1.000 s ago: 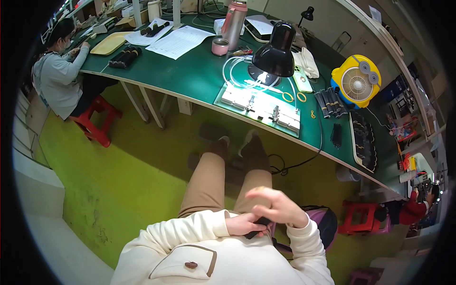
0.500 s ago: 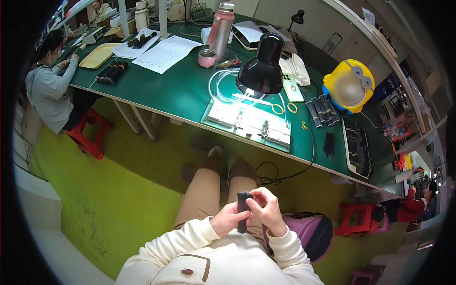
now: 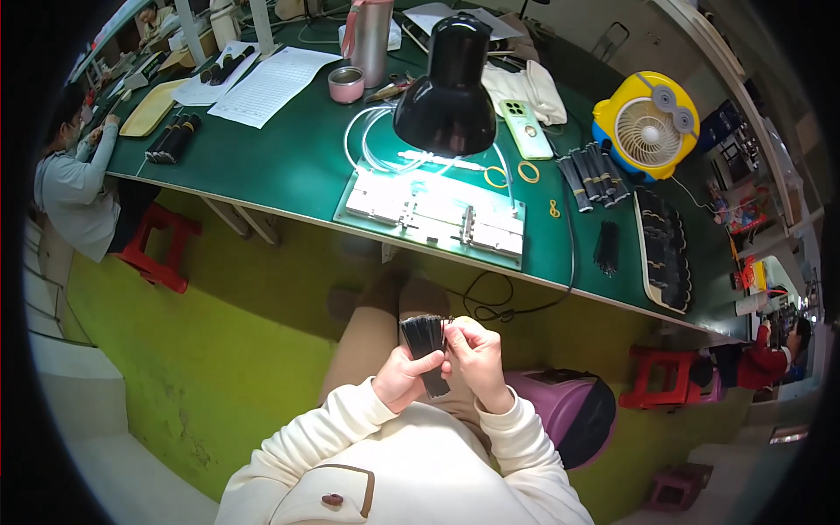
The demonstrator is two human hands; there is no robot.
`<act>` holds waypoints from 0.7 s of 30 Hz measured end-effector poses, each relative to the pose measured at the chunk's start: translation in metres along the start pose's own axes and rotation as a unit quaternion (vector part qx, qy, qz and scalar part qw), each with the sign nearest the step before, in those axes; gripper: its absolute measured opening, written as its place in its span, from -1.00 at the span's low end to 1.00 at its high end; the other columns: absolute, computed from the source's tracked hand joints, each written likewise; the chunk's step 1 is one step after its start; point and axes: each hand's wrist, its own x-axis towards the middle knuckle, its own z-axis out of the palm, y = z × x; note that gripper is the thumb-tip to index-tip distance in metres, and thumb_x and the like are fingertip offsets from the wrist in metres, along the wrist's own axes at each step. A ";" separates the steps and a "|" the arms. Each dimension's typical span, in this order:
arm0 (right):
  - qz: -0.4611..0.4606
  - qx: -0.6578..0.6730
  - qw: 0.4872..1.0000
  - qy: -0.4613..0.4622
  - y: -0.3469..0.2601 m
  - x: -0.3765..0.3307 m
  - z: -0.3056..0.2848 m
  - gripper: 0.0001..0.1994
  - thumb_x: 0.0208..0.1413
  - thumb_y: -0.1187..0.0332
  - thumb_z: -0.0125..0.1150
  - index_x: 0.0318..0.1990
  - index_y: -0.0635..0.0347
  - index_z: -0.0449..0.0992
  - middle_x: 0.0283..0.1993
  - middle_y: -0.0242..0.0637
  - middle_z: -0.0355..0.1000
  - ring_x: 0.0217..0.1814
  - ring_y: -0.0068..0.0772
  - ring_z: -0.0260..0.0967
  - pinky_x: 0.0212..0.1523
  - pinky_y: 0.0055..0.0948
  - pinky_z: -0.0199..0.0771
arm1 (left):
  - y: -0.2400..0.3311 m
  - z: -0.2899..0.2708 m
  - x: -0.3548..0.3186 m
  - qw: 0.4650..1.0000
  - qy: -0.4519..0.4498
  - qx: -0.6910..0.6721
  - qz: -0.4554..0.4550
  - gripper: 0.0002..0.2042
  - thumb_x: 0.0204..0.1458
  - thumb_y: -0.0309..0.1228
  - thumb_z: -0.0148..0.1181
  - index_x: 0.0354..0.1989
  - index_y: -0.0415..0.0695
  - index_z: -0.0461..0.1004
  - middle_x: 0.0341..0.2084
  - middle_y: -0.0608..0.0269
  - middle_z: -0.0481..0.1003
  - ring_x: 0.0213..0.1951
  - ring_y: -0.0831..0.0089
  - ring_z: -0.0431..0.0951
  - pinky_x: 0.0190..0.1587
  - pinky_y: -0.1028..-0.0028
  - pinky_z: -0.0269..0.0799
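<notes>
A bundle of thin black strands (image 3: 423, 335) stands over my lap, its upper end fanned out. My left hand (image 3: 402, 376) is closed round the lower part, thumb across the front. At the upper right edge of the bundle, the fingertips of my right hand (image 3: 479, 354) pinch some of the strands. How many strands they hold is too fine to make out. Beyond my hands, at the table's front edge, lies a metal fixture (image 3: 437, 216) on a flat plate, lit by a black desk lamp (image 3: 448, 96).
On the green table (image 3: 289, 166) are a loose black bundle (image 3: 605, 248), several banded bundles (image 3: 595, 175), a tray (image 3: 646, 271) of black bundles, a yellow-blue fan (image 3: 649, 122), a phone (image 3: 525, 129) and a pink cup (image 3: 346, 85). A cable hangs below the edge. A co-worker (image 3: 74, 192) sits far left.
The bundle's top has spread from a tight column into a fan. Both hands have shifted up and slightly left in view. The table also appears further left and higher as the view moved.
</notes>
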 end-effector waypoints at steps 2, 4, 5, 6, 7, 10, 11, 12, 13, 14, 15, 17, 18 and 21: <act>0.012 0.001 1.000 -0.006 0.000 0.013 0.001 -0.86 0.05 0.45 0.02 -0.49 0.32 0.41 -0.69 -0.48 0.25 -0.75 -0.78 0.15 -0.80 -0.74 0.18 | 0.005 -0.003 0.011 1.000 -0.005 -0.008 0.011 -0.83 -0.04 -0.47 0.09 -0.26 -0.20 0.33 -0.47 0.30 0.38 -0.41 0.51 0.38 -0.28 0.49 0.31; 0.025 0.004 1.000 -0.011 0.000 0.025 0.002 -0.85 0.06 0.44 0.02 -0.48 0.31 0.42 -0.70 -0.49 0.25 -0.76 -0.79 0.14 -0.80 -0.75 0.16 | 0.010 -0.007 0.022 0.999 -0.026 -0.015 0.033 -0.82 -0.05 -0.44 0.10 -0.27 -0.18 0.32 -0.49 0.29 0.39 -0.42 0.49 0.37 -0.27 0.48 0.30; 0.034 0.002 0.999 -0.012 -0.001 0.032 0.003 -0.85 0.06 0.44 0.02 -0.48 0.31 0.42 -0.70 -0.49 0.25 -0.76 -0.79 0.14 -0.80 -0.75 0.16 | 0.012 -0.008 0.027 0.999 -0.020 -0.021 0.032 -0.82 -0.05 -0.44 0.10 -0.27 -0.18 0.32 -0.49 0.29 0.39 -0.42 0.49 0.37 -0.27 0.48 0.30; 0.040 -0.016 0.999 -0.003 -0.003 0.039 0.005 -0.85 0.06 0.43 0.02 -0.48 0.31 0.43 -0.71 -0.49 0.25 -0.76 -0.79 0.13 -0.80 -0.75 0.14 | 0.014 -0.009 0.031 0.999 -0.018 -0.027 0.042 -0.83 -0.05 -0.46 0.09 -0.27 -0.19 0.32 -0.49 0.29 0.38 -0.42 0.50 0.37 -0.28 0.49 0.31; 0.047 -0.034 0.998 0.007 -0.004 0.046 0.007 -0.84 0.06 0.43 0.02 -0.47 0.31 0.44 -0.72 -0.49 0.25 -0.77 -0.80 0.12 -0.80 -0.75 0.12 | 0.016 -0.011 0.036 0.998 -0.017 -0.033 0.052 -0.83 -0.04 -0.47 0.08 -0.27 -0.20 0.32 -0.48 0.29 0.38 -0.42 0.51 0.37 -0.28 0.49 0.31; 0.062 -0.062 0.996 0.018 -0.006 0.066 0.012 -0.85 0.06 0.43 0.02 -0.46 0.31 0.46 -0.73 -0.50 0.25 -0.77 -0.81 0.11 -0.79 -0.76 0.09 | 0.022 -0.013 0.050 0.996 -0.010 -0.040 0.082 -0.85 -0.04 -0.49 0.07 -0.27 -0.21 0.32 -0.49 0.29 0.38 -0.43 0.51 0.37 -0.29 0.50 0.31; 0.064 -0.069 0.995 0.020 -0.006 0.071 0.014 -0.85 0.06 0.43 0.02 -0.46 0.31 0.46 -0.73 -0.50 0.25 -0.77 -0.81 0.10 -0.79 -0.76 0.07 | 0.025 -0.013 0.055 0.994 -0.008 -0.035 0.103 -0.85 -0.03 -0.50 0.07 -0.28 -0.21 0.33 -0.50 0.29 0.38 -0.43 0.51 0.37 -0.29 0.51 0.30; 0.065 -0.076 0.995 0.023 -0.006 0.076 0.015 -0.85 0.05 0.43 0.02 -0.45 0.31 0.47 -0.74 -0.50 0.26 -0.77 -0.82 0.09 -0.78 -0.77 0.06 | 0.027 -0.013 0.059 0.992 -0.007 -0.030 0.123 -0.86 -0.03 -0.50 0.06 -0.28 -0.21 0.33 -0.51 0.29 0.38 -0.43 0.51 0.37 -0.30 0.52 0.30; 0.071 -0.078 0.994 0.022 -0.007 0.081 0.016 -0.85 0.05 0.43 0.02 -0.45 0.31 0.47 -0.74 -0.50 0.26 -0.77 -0.82 0.09 -0.78 -0.77 0.06 | 0.029 -0.012 0.062 0.992 -0.003 -0.035 0.122 -0.86 -0.03 -0.50 0.06 -0.28 -0.21 0.33 -0.51 0.29 0.38 -0.43 0.51 0.37 -0.30 0.52 0.30; 0.057 -0.074 0.995 0.022 -0.008 0.085 0.018 -0.85 0.05 0.43 0.02 -0.44 0.32 0.47 -0.73 -0.50 0.26 -0.77 -0.82 0.09 -0.78 -0.77 0.06 | 0.033 -0.010 0.065 0.991 0.002 -0.035 0.131 -0.87 -0.03 -0.49 0.07 -0.31 -0.20 0.33 -0.53 0.30 0.38 -0.44 0.52 0.37 -0.30 0.52 0.30; 0.043 -0.070 0.996 0.021 -0.009 0.088 0.019 -0.85 0.05 0.44 0.02 -0.44 0.32 0.47 -0.73 -0.50 0.26 -0.77 -0.82 0.09 -0.78 -0.77 0.05 | 0.036 -0.008 0.068 0.989 0.007 -0.035 0.141 -0.88 -0.04 -0.48 0.08 -0.33 -0.19 0.34 -0.54 0.31 0.38 -0.44 0.52 0.37 -0.30 0.53 0.30; 0.032 -0.067 0.997 0.021 -0.009 0.094 0.022 -0.85 0.05 0.44 0.02 -0.43 0.32 0.48 -0.73 -0.50 0.26 -0.77 -0.82 0.08 -0.77 -0.77 0.05 | 0.041 -0.007 0.072 0.988 0.016 -0.037 0.149 -0.90 -0.04 -0.47 0.08 -0.36 -0.19 0.35 -0.55 0.32 0.38 -0.44 0.52 0.37 -0.30 0.53 0.30; 0.032 -0.058 0.997 0.027 -0.009 0.096 0.023 -0.85 0.05 0.44 0.02 -0.43 0.32 0.48 -0.72 -0.50 0.26 -0.78 -0.82 0.08 -0.77 -0.77 0.05 | 0.043 -0.007 0.074 0.987 0.013 -0.038 0.154 -0.90 -0.04 -0.47 0.08 -0.36 -0.19 0.34 -0.55 0.32 0.38 -0.44 0.53 0.37 -0.30 0.53 0.30; 0.030 -0.041 0.998 0.040 -0.008 0.101 0.026 -0.85 0.05 0.44 0.02 -0.44 0.33 0.48 -0.72 -0.50 0.27 -0.78 -0.81 0.07 -0.77 -0.77 0.04 | 0.047 -0.008 0.077 0.985 0.006 -0.040 0.167 -0.90 -0.04 -0.48 0.07 -0.35 -0.19 0.34 -0.55 0.32 0.38 -0.45 0.53 0.37 -0.31 0.54 0.30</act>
